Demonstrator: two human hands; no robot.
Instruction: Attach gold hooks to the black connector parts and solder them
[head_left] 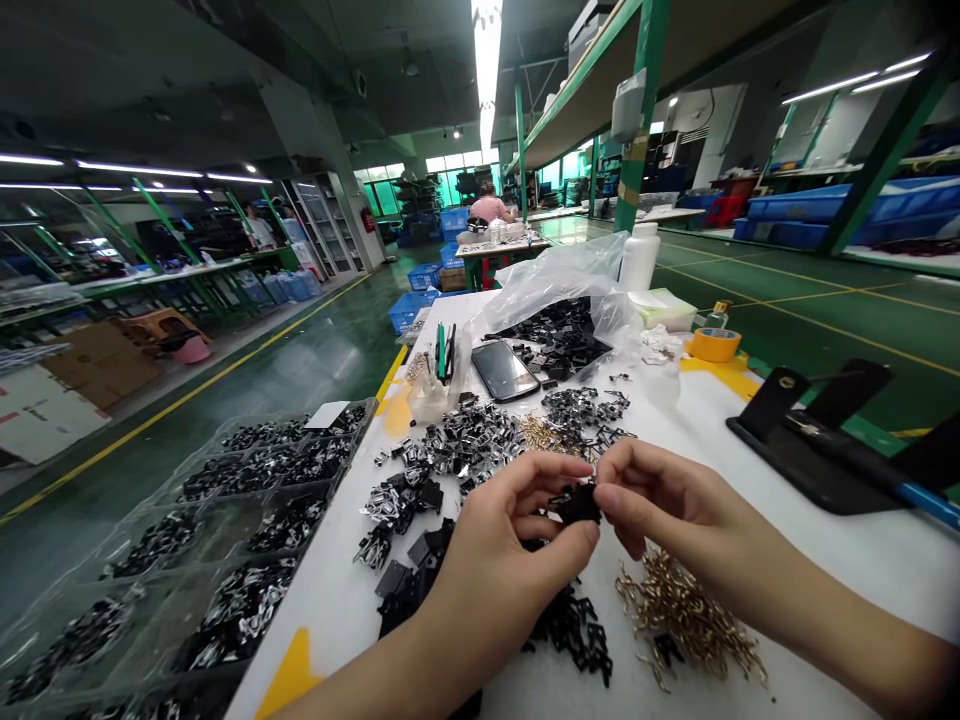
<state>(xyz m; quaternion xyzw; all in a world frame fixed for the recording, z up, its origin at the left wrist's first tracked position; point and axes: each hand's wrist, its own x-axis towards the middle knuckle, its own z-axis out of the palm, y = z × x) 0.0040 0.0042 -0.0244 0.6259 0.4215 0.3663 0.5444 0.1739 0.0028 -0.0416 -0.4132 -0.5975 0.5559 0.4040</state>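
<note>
1. Along the near edge of the white bench (825,570), my left hand (502,555) and right hand (675,500) are together, their fingertips (586,467) pinching a small black part (577,503) between them.
2. That part looks like angular, matte moulded plastic. Its long axis seems to run across my view, though my fingers hide too much for me to be sure.
3. Just below it on the bench, a heap of notched black pieces (574,630) lies beside a tangle of thin brass pins (686,620).
4. Farther up the bench sit glinting metal-and-black clips (469,440), a smartphone (504,370) and a crinkled clear plastic bag (570,270).
5. Left of the bench, a clear divided tray (217,520) holds more clips.
</note>
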